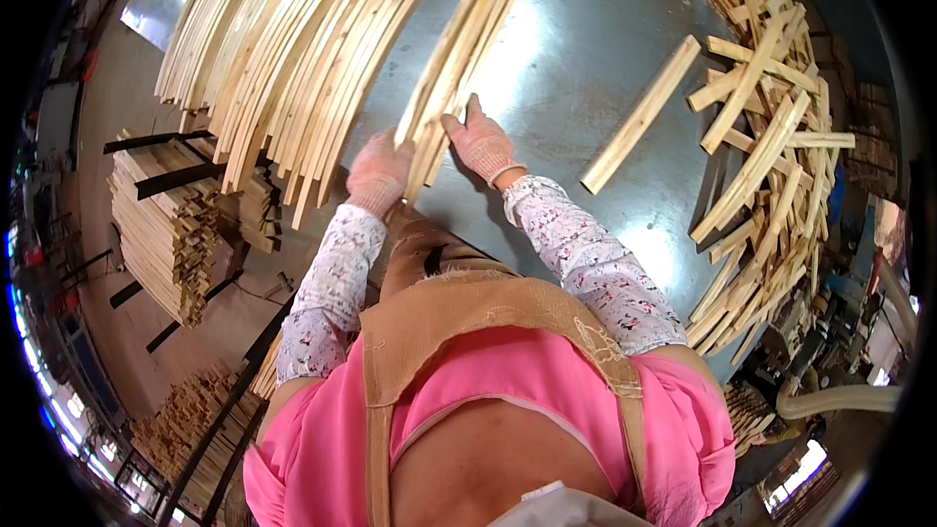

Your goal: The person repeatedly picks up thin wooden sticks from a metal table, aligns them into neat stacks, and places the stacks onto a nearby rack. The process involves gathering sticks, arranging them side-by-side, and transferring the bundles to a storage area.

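Both hands wear pinkish knit gloves at the near edge of a grey metal table (pixel 556 68). A small group of pale wooden strips (pixel 459 54) slants away from me between them. My left hand (pixel 379 171) is closed at the near end of the leftmost strips; its fingers are partly hidden. On the group's right side is my right hand (pixel 481 144), thumb and forefinger apart, the thumb against or very near the strips. Left of the group lies a broad row of longer wooden strips (pixel 293 49), side by side. A single strip (pixel 641 115) rests to the right.
A jumbled heap of wooden strips (pixel 771 156) covers the table's right side. Below the table's left side, stacked strips (pixel 161 224) lie near dark metal bars (pixel 181 179). Another wood stack (pixel 195 420) stands at lower left. A pale hose (pixel 839 400) curves at lower right.
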The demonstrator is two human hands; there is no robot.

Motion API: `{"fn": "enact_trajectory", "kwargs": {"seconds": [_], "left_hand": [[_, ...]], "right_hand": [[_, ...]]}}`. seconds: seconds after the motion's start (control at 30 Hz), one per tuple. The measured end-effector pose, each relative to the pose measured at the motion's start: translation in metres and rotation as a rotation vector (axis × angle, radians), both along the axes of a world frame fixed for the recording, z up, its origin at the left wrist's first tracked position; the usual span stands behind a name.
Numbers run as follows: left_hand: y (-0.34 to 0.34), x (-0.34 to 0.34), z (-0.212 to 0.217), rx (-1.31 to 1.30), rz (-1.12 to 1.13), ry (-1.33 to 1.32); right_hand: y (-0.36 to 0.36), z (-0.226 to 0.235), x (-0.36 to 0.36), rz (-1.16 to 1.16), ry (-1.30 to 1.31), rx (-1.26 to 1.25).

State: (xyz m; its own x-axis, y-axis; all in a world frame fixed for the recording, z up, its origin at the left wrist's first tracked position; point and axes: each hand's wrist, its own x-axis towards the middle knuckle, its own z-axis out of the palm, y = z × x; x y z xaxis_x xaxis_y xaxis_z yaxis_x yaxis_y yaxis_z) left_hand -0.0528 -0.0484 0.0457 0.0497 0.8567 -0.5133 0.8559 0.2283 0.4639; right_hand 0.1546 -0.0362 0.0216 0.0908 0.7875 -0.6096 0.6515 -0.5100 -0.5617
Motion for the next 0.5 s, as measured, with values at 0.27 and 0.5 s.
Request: {"fn": "enact_trajectory", "kwargs": {"seconds": [0.27, 0.5], "left_hand": [[0.04, -0.113, 0.065, 0.28, -0.112, 0.483], [0.095, -0.206, 0.004, 0.523, -0.153, 0.681]], "right_hand": [[0.048, 0.019, -0.098, -0.002, 0.099, -0.033], [0.057, 0.024, -0.097, -0.166, 0.091, 0.025]]}}
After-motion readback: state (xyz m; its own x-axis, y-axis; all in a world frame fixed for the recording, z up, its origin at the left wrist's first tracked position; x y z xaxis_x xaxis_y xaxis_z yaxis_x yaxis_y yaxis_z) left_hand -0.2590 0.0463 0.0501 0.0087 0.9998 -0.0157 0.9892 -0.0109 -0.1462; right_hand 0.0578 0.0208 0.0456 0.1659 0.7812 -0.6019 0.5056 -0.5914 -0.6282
